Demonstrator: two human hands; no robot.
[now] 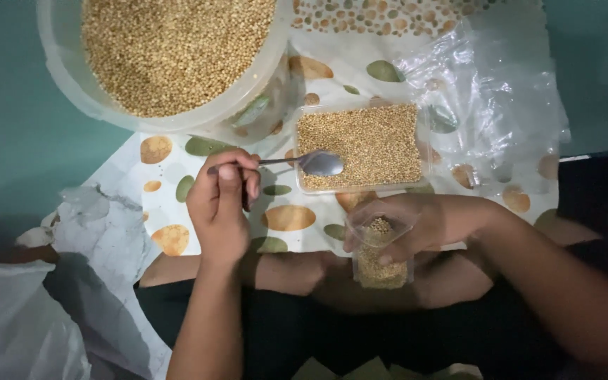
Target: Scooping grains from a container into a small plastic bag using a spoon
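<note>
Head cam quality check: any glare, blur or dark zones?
Head view: glare on the clear plastic sheet and spoon; bottom of frame dark; left hand and right hand slightly soft; seeds in the tub sharp enough.

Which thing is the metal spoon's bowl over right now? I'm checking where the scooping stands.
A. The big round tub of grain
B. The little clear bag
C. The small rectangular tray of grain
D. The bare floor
C: held in the left hand, the spoon has its bowl at the left edge of the small rectangular tray, apart from the little clear bag in the right hand.
</note>
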